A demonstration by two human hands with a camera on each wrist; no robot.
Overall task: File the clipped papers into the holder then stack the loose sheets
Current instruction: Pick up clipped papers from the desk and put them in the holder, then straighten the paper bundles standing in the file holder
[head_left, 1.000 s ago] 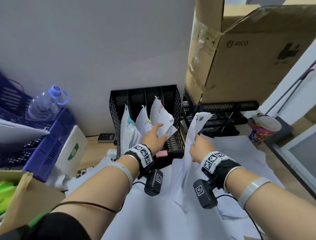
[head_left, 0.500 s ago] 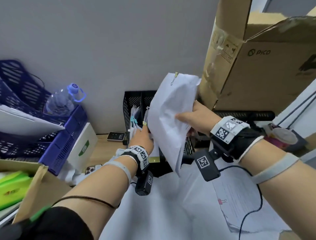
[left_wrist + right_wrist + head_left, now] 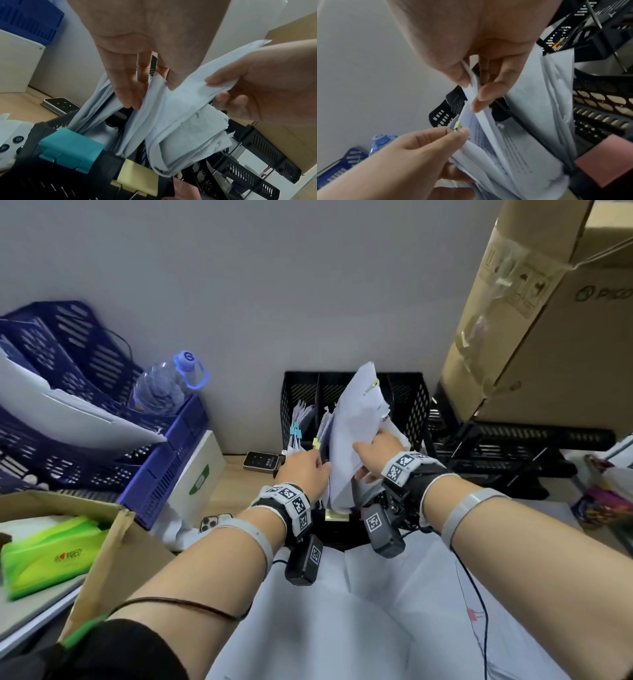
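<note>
Pinching a clipped bundle of papers [image 3: 356, 433] between thumb and fingers: right hand [image 3: 380, 451], closed on the bundle's lower right edge, sheets standing nearly upright above the grip and sagging below it. Seen from the right wrist, thumb [image 3: 453, 70] on one face, fingertips [image 3: 485, 97] on the other, paper edge squeezed thin between them. Small yellow clip [image 3: 374, 383] at the bundle's top corner, well above the grip. Just behind and under the grip, black mesh holder [image 3: 416, 412], bundle's lower end dipping into it; exact slot hard to tell. Right beside the grip on its left, left hand [image 3: 303, 470], fingers extended and only loosely bent, fingertips [image 3: 126, 98] pressing into the filed sheets [image 3: 301, 422] and parting them from the held bundle, not clearly wrapped round anything. Near those fingertips, a yellow clip [image 3: 317, 444] and teal clips [image 3: 295, 432] on the filed bundles. Clamped on the holder's front rim, below both hands, teal binder clip [image 3: 70, 147], yellow one [image 3: 137, 177] and a pink one [image 3: 607, 161]. Below the wrists and toward the body, loose sheets [image 3: 359, 611] spread flat on the desk. Left of the grip, small dark device [image 3: 261, 461], water bottle [image 3: 168, 386] and blue trays [image 3: 78, 419]; right of it, cardboard box [image 3: 561, 330] on a black rack [image 3: 513, 446].
</note>
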